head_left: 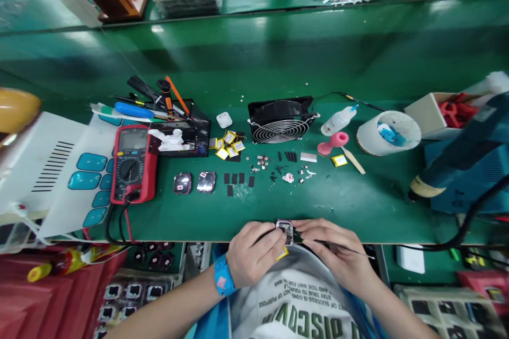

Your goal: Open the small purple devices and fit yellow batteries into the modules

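Note:
My left hand (256,254) is closed on a small square smartwatch case (289,225), which it holds by its left side at the table's front edge. The case's inner side faces up with parts showing. Just below it, at my left fingertips, is a small yellow battery (283,253); whether it is wired to the case I cannot tell. My right hand (334,246) is closed around dark, thin tweezers (360,252), with their tips at the right side of the case. The fingers partly hide the tips.
Behind my hands lie two watch cases (205,182), black pads (242,178), tiny parts, and yellow batteries (231,139). Farther back stand a fan (282,122), a bottle (338,121) and a white tub (369,140). A red multimeter (133,169) is left; a blue-handled tool (441,164) stands right.

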